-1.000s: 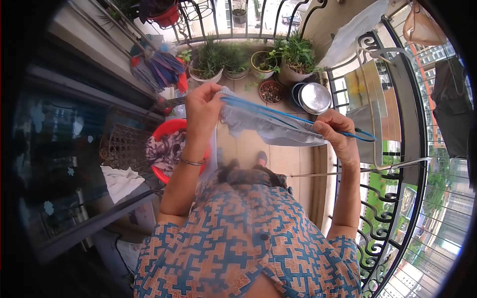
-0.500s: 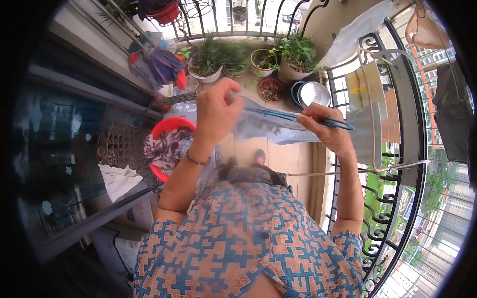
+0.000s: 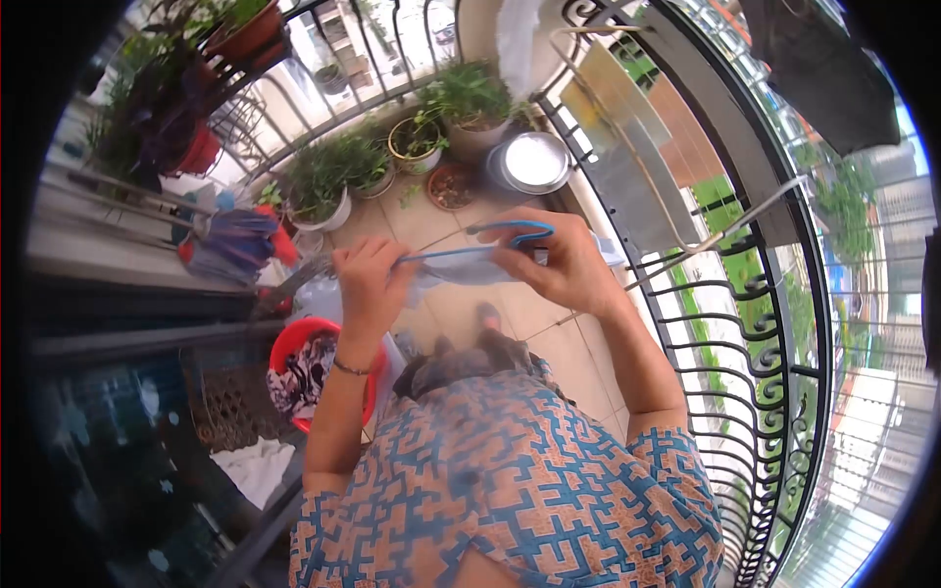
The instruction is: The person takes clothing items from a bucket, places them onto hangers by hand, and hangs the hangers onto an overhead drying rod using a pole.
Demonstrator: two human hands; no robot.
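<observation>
Pinching a blue hanger (image 3: 441,254), left hand (image 3: 366,286) and right hand (image 3: 559,263) hover above open floor (image 3: 578,365) edged by railing (image 3: 808,371).

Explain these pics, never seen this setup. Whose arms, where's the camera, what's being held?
There is no machine here: the arms belong to a person using bare hands. Every picture comes from one camera worn on that person's head, looking forward and down, so their patterned shirt fills the bottom.

The right hand grips a thin blue loop, probably a clothes hanger. The left hand is at its other end; its exact grip is blurred. Pale cloth hangs just below.

On the tiled floor beyond stand potted plants and a round metal vessel. A red basin holding patterned fabric sits near the left forearm.
</observation>
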